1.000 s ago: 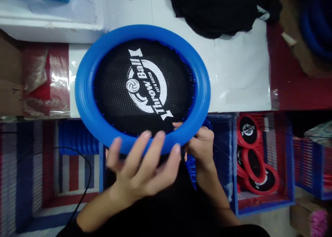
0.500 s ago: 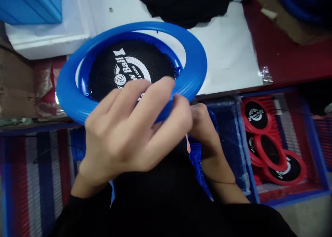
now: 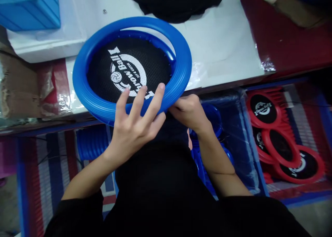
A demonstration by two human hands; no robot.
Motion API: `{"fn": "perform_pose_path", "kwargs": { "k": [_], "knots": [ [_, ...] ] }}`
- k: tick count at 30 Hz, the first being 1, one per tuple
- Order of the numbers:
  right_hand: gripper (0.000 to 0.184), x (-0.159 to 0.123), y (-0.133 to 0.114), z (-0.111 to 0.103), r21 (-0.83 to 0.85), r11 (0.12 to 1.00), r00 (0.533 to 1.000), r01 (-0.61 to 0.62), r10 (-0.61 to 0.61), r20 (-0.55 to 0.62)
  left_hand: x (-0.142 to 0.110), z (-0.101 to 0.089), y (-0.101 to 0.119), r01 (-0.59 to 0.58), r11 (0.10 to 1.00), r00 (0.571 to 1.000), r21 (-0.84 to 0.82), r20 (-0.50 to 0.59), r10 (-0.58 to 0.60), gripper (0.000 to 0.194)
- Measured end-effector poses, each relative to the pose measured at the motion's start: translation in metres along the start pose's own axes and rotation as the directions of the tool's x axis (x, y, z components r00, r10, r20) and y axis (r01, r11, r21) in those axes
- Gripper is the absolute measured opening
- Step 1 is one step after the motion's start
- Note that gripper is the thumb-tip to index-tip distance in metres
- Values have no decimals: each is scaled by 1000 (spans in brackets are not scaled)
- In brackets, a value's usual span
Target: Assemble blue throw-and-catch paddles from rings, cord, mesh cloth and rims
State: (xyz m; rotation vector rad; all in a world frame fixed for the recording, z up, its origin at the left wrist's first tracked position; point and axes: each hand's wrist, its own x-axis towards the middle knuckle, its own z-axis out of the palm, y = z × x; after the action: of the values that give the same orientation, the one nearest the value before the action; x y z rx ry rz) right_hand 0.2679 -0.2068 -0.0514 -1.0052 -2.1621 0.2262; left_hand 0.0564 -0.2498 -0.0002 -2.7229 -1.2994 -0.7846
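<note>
A blue plastic ring (image 3: 183, 64) lies tilted over a black mesh disc (image 3: 132, 69) with white "Throw Ball" print and a blue hoop around it. A white sliver of table shows between ring and hoop at the upper right. My left hand (image 3: 137, 119) grips the near side of the ring; its spread fingers reach over the rim, fingertips at the mesh, and the thumb sits at the outer edge. Beneath the lower right rim my right hand (image 3: 190, 110) is closed on the underside of the disc, its fingertips hidden by the ring.
The white tabletop (image 3: 220, 57) holds black fabric (image 3: 176, 3) and a blue bin (image 3: 28, 8). Below the edge, blue rings (image 3: 92, 143) are stacked left. Blue hoops (image 3: 211, 119) lie in a lined crate, and red discs (image 3: 281, 148) in another at right.
The ring has shifted and the gap at its upper right has narrowed. My left hand has moved down off the mesh, its fingers spreading over the near rim. My right hand stays beneath the rim.
</note>
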Motion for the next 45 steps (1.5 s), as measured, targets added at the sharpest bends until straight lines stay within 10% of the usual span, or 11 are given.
{"fn": "perform_pose_path", "kwargs": {
  "k": [8,14,22,45],
  "knots": [
    [34,-3,4,2,98,993,998,-62,64,-16,2,24,9,182,982,978,-49,-96,-186,59],
    [35,-5,1,3,105,969,974,-224,218,66,5,22,5,259,957,961,-129,-66,-269,46],
    [32,-6,5,15,185,957,975,-224,220,39,11,18,7,223,971,970,-90,-76,-230,14],
    [30,-9,20,3,332,941,997,-66,51,55,5,22,0,28,1000,1000,7,-11,-28,12]
  ]
}}
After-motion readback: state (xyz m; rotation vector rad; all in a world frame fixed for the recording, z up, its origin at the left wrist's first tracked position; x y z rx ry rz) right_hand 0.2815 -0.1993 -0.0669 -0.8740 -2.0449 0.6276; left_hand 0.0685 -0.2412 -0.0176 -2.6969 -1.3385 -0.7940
